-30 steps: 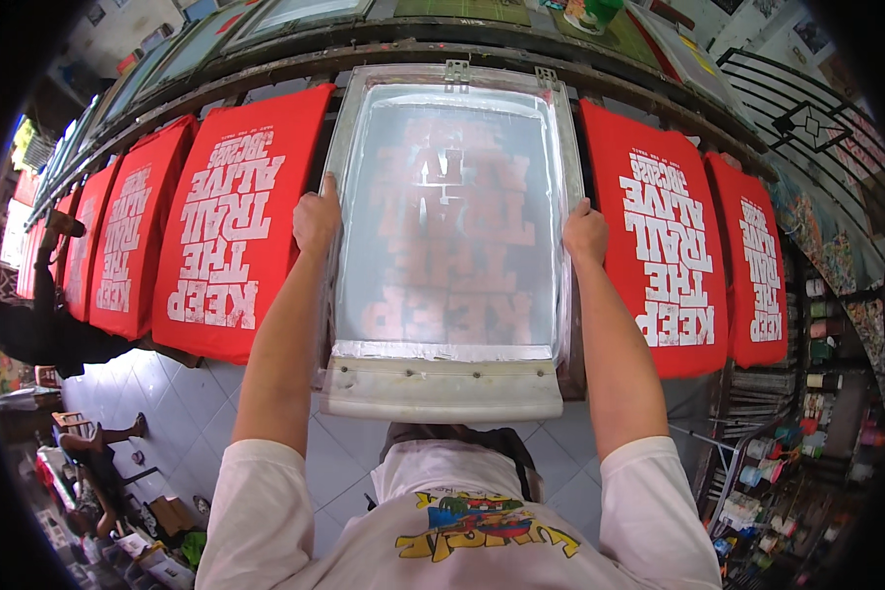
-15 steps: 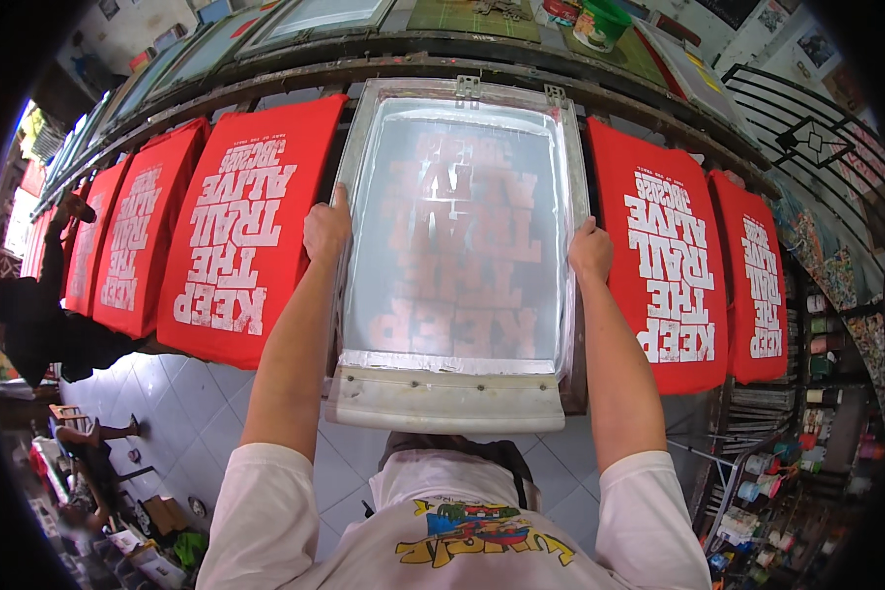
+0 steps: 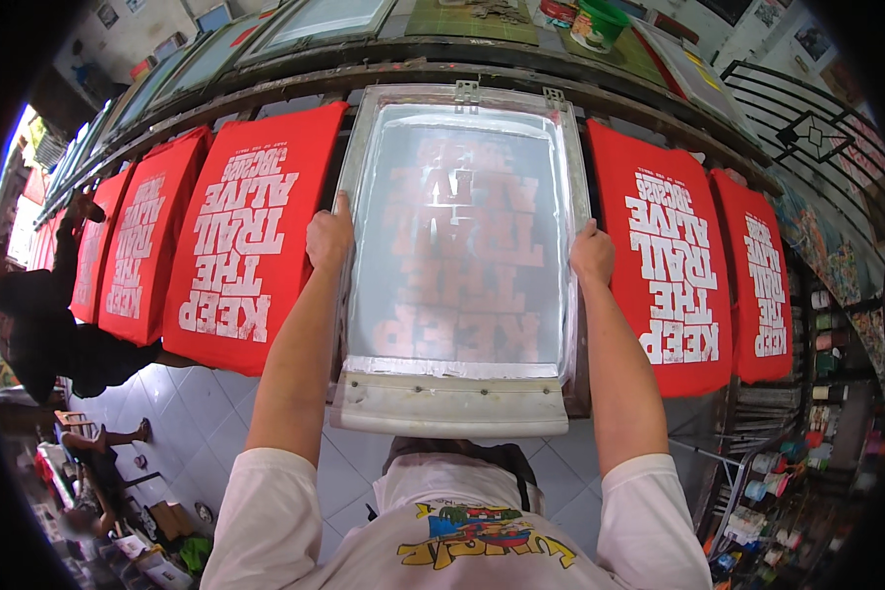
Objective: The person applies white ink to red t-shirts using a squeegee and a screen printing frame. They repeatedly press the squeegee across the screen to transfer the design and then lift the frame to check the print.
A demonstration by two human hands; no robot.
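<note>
A screen-printing frame (image 3: 361,187) lies in front of me, with pale translucent mesh (image 3: 383,270) stretched across it. Through the mesh I see blurred red and white lettering underneath. My left hand (image 3: 329,236) is closed around the frame's left side, thumb pointing up along the edge. On the opposite side, my right hand (image 3: 592,254) grips the right edge with its fingers curled. A pale strip (image 3: 447,405) with small dark fasteners runs along the near end, and metal hinges (image 3: 467,94) sit at the far end.
Red printed shirts (image 3: 251,226) lie stretched in a row to the left, with more red shirts (image 3: 664,256) to the right. A person in dark clothing (image 3: 34,315) stands at the far left. Behind are other screens (image 3: 315,22) and a green tub (image 3: 600,25). Right, spools (image 3: 757,487) fill shelves.
The view has shifted slightly, and the surroundings sit a little lower in the picture. Both my hands keep their hold on the frame's sides.
</note>
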